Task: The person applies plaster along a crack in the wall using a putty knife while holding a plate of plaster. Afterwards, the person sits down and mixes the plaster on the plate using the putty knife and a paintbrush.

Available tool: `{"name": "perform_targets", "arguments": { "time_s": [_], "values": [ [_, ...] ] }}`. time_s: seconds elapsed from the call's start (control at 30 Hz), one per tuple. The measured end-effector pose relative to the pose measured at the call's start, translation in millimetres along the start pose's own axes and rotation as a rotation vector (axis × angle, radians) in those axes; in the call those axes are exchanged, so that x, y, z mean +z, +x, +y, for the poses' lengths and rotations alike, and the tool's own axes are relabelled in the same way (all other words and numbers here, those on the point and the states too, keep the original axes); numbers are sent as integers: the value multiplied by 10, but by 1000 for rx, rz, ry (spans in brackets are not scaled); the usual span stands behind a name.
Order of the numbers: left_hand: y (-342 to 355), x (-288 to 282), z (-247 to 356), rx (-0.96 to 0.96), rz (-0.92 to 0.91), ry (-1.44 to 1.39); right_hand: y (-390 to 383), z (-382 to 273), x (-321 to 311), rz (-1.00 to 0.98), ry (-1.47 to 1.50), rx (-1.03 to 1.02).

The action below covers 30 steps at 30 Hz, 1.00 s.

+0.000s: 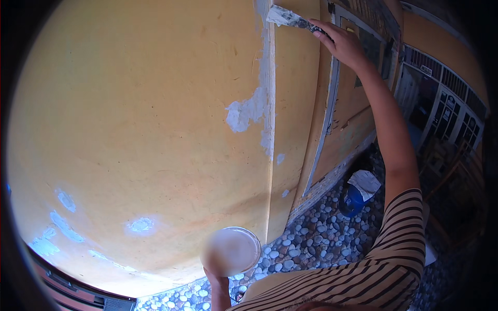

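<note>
High up at the wall corner, my right hand (343,44) is closed on the dark handle of a putty knife (301,22). White paste coats its blade, which lies at the upper end of the corner edge (270,78). Low down, my left hand (215,274) grips a round, pale plate or lid (241,250) by its edge. The picture is smeared over part of that disc, so what lies on it cannot be made out. Grey filler patches (246,110) run along the yellow wall (155,114) beside the corner.
Whitish patches (65,228) mark the lower left wall. Round pebble-patterned flooring (311,236) runs along the base. A blue bucket (353,201) with a white sheet or bag on top stands near the right wall. Wooden furniture (441,166) and a barred doorway (446,106) are farther right.
</note>
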<state>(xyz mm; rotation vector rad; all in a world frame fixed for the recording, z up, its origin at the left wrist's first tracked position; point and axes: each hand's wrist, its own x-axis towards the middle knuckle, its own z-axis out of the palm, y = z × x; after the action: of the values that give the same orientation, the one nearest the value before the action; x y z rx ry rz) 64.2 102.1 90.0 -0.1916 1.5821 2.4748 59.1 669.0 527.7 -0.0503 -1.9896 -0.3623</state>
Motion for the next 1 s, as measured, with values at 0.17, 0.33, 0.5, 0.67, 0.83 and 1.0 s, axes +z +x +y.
{"name": "perform_targets", "arguments": {
  "time_s": [0.17,0.33,0.5,0.67,0.83,1.0],
  "values": [
    [18,34,-48,-28,-6,-1,174,71,34,-59,-24,-23],
    [46,20,-85,-30,-4,-9,205,100,30,-121,-103,4],
    [66,-3,-83,-28,19,-23,241,145,-244,-155,-184,-47],
    [70,2,-55,-49,-23,-19,40,48,-379,4,15,4],
    [116,-37,-54,-68,-42,4,-345,-915,-84,-40,531,376],
    [87,13,-39,-71,-73,28,-517,-1398,424,60,652,462]
  ]
}}
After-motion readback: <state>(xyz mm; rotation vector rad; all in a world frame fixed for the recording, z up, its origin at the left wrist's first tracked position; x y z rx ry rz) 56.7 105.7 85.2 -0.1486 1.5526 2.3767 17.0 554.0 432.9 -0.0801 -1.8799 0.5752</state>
